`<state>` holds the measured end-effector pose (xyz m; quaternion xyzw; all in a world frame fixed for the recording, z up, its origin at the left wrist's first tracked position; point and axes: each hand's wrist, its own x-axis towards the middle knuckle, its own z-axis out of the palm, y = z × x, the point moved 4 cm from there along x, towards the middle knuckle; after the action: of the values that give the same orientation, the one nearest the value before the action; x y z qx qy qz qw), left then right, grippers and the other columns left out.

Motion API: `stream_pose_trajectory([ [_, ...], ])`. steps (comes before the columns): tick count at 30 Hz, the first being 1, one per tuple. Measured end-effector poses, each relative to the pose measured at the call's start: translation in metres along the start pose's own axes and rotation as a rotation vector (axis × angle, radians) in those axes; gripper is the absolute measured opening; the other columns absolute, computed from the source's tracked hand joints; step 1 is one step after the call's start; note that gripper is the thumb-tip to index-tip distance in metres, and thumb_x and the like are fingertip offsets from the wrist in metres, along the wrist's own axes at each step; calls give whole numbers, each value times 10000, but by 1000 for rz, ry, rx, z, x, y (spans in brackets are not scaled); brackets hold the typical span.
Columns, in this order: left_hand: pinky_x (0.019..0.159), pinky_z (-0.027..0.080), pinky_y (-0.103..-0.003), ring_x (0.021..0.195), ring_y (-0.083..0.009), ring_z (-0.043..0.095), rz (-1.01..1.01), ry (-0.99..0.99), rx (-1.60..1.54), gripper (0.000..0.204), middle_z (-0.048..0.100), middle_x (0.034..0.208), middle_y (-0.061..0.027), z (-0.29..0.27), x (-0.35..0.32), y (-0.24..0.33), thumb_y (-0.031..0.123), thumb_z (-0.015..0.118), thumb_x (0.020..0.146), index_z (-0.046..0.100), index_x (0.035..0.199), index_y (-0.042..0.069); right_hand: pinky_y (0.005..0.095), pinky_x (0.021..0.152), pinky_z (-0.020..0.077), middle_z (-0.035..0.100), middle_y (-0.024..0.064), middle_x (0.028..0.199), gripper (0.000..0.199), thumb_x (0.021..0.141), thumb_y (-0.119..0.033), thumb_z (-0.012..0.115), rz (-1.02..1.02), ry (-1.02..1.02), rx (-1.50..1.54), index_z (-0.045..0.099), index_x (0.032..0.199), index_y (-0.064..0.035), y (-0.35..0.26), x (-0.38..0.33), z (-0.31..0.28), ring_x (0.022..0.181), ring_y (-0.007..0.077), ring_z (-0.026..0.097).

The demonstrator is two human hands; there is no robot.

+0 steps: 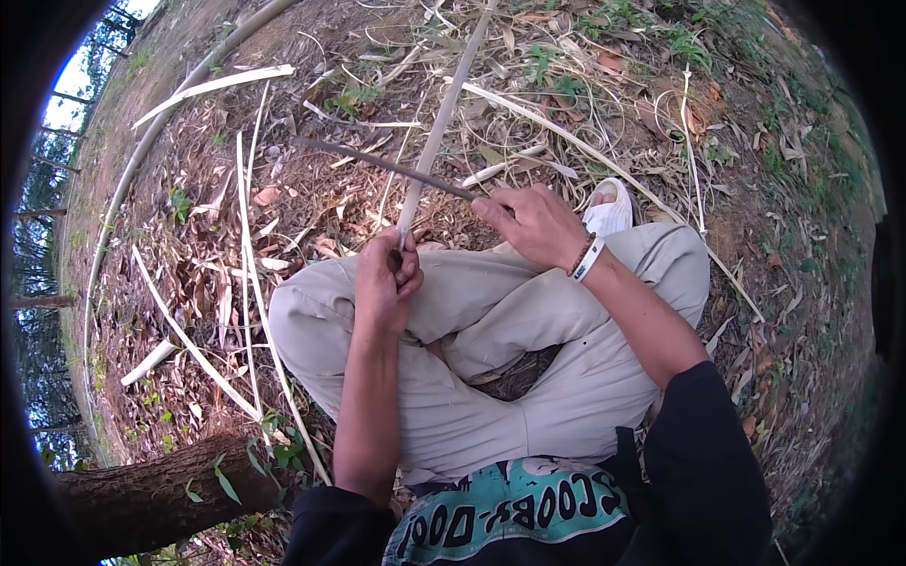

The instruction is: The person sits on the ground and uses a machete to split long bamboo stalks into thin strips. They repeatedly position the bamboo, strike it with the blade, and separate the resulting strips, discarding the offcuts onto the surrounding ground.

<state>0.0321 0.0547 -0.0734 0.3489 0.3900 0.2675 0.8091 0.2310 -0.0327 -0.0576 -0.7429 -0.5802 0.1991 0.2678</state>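
My left hand is closed around the near end of a long pale peeled stick, which slants up and away from my lap. Something dark and round shows between the left fingers; I cannot make out what it is. My right hand grips a knife with a long, narrow dark blade, its handle hidden in the fist. That blade points left and crosses the stick a little beyond my left hand. Whether its edge touches the wood cannot be told from here.
Pale split strips lie on the left, and a long strip runs across the right. Curled shavings and dry leaves cover the ground. A long bent pole curves along the far left. A thick trunk lies at lower left, beside my crossed legs.
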Motion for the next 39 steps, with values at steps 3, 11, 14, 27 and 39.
stream_pose_trajectory([
  [3, 385, 242, -191, 484, -44, 292, -5, 105, -84, 246, 367, 608, 35, -4, 1, -1, 248, 417, 981, 478, 831, 64, 470, 588, 489, 580, 164, 567, 559, 933, -596, 477, 33, 1, 2, 691, 809, -94, 3, -2, 3, 618, 379, 625],
  [11, 392, 247, -202, 484, -52, 281, -43, 66, -117, 246, 346, 603, 40, -6, -1, 1, 249, 390, 978, 440, 800, 85, 477, 584, 454, 589, 183, 608, 541, 952, -543, 483, -28, -49, -50, 687, 795, -67, -7, -2, -1, 619, 391, 604],
  [14, 399, 255, -209, 485, -54, 296, -5, 84, 30, 247, 359, 609, 40, 5, 0, -1, 248, 381, 985, 442, 807, 88, 475, 610, 473, 599, 186, 621, 541, 945, -554, 487, 192, 76, -9, 708, 824, -75, 25, 20, -9, 651, 391, 620],
  [27, 454, 321, -280, 515, -76, 386, 255, 192, 703, 296, 425, 600, -5, -4, -7, -11, 203, 396, 1009, 469, 785, 24, 470, 607, 481, 624, 169, 642, 615, 932, -614, 459, 53, -115, -32, 713, 806, -68, 2, 4, -6, 645, 354, 637],
  [39, 490, 321, -338, 539, -115, 379, 433, 273, 1039, 339, 431, 571, -55, 16, -18, 1, 276, 533, 1002, 559, 874, -37, 463, 633, 476, 618, 184, 642, 631, 933, -615, 449, 167, -146, 132, 704, 798, -54, 37, 26, 5, 665, 377, 630],
])
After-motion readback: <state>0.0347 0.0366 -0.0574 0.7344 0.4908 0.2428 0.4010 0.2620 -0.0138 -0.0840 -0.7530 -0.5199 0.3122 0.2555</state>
